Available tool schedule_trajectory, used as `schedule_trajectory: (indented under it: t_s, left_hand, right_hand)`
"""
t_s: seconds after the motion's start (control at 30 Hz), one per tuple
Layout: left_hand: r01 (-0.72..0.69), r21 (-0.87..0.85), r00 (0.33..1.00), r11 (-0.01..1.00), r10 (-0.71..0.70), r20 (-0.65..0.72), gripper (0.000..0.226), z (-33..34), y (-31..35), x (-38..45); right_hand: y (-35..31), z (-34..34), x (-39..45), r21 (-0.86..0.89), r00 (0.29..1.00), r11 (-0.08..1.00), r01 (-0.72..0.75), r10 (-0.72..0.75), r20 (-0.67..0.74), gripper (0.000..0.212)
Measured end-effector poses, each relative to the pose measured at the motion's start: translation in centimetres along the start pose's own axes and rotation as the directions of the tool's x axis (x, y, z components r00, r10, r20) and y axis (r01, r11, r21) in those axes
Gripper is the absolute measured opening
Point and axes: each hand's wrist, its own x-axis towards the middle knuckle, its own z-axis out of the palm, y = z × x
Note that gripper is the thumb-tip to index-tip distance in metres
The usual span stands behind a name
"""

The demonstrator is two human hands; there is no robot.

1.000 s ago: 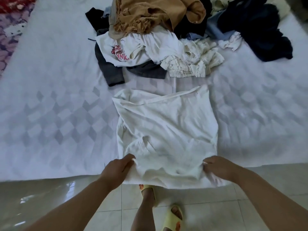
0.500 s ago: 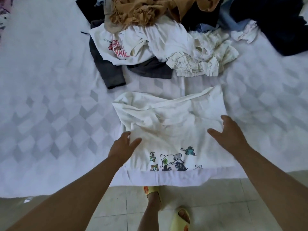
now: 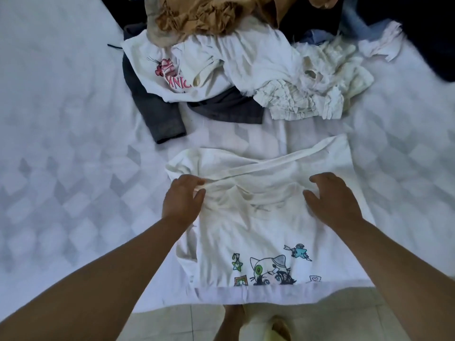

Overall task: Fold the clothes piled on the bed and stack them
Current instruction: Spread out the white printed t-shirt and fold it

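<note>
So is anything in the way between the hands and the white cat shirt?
No, nothing visible is. Both hands already touch the white cat shirt: the left hand pinches a fold near its left edge, and the right hand lies on top with fingers spread. The pile of unfolded clothes sits farther back on the bed.

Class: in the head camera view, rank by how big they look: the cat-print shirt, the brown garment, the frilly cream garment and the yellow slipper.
1. Cat-print shirt, though nearness to the camera flatters it.
2–3. Brown garment, cut off by the frame, and frilly cream garment: too alike to rank.
4. Yellow slipper, mostly hidden.
</note>
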Motion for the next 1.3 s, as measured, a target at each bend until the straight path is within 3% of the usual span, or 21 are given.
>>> schedule_trajectory:
  t_s: [0.1,0.23,0.3,0.37,0.47,0.53,0.6,0.67,0.77,0.83,0.97,1.13,1.23,1.3]
  left_hand:
    - [-0.123,0.140,0.992,0.983,0.121,0.025,0.041,0.3,0.2,3.5]
    - [-0.303,0.265,0.936,0.915,0.233,0.265,0.035,0.0,-0.2,6.7]
    - [-0.394,0.223,0.890,0.891,0.309,0.336,0.038,-0.7,-0.7,7.6]
    - [-0.455,0.253,0.861,0.854,0.349,0.370,0.044,-1.4,-1.5,8.3]
    - [-0.461,0.402,0.855,0.791,0.276,0.438,0.060,-2.2,-2.2,9.0]
    - [-0.420,0.456,0.858,0.784,0.180,0.481,0.059,-2.6,-2.3,8.9]
    - [-0.433,0.476,0.846,0.766,0.163,0.508,0.063,-3.0,-2.0,8.8]
    - [-0.430,0.517,0.854,0.740,0.149,0.498,0.052,-3.2,-1.8,9.1]
    - [-0.336,0.587,0.907,0.736,0.086,0.411,0.028,-3.3,-1.0,10.2]
    - [-0.280,0.624,0.930,0.729,0.044,0.365,0.027,-3.3,-0.9,10.8]
    - [-0.268,0.691,0.948,0.672,0.056,0.314,0.034,-3.9,-1.1,11.7]
    - [-0.296,0.894,0.942,0.337,-0.054,0.332,0.041,-4.5,0.4,12.4]
    - [-0.201,0.955,0.967,0.218,-0.110,0.228,0.038,-5.2,0.9,12.8]
    - [-0.141,0.970,0.974,0.197,-0.147,0.171,0.032,-5.1,1.0,12.9]
  right_hand:
    - [-0.6,0.3,2.4,-0.031,0.997,0.998,0.062,-0.063,-0.036,0.038]
    - [-0.1,0.6,5.6,-0.097,0.954,0.963,0.252,-0.264,-0.140,0.042]
    - [0.5,0.5,7.4,-0.180,0.939,0.931,0.316,-0.334,-0.081,0.056]
    - [1.0,-0.2,8.7,-0.198,0.960,0.940,0.278,-0.266,0.084,0.059]
    - [2.5,-1.2,10.8,-0.255,0.937,0.910,0.326,-0.277,0.211,0.028]
    - [4.4,-1.5,11.7,-0.279,0.922,0.879,0.388,-0.366,0.127,0.027]
    - [6.9,-2.3,12.6,-0.310,0.928,0.880,0.359,-0.373,0.014,0.031]
    - [9.2,-3.7,13.1,-0.418,0.967,0.879,0.229,-0.255,-0.007,0.024]
    - [10.9,-5.8,13.4,-0.595,0.985,0.788,0.158,-0.087,0.147,0.026]
    - [11.3,-6.2,13.6,-0.594,0.977,0.791,0.146,-0.022,0.211,0.028]
    - [11.5,-6.7,14.1,-0.607,0.972,0.765,0.214,-0.103,0.213,0.032]
    - [11.3,-7.5,14.5,-0.744,0.983,0.643,0.183,-0.130,0.129,0.037]
    - [11.7,-8.1,15.2,-0.722,0.953,0.664,0.192,-0.301,-0.024,0.006]
    - [12.1,-7.9,15.5,-0.646,0.920,0.748,0.149,-0.345,-0.187,0.017]
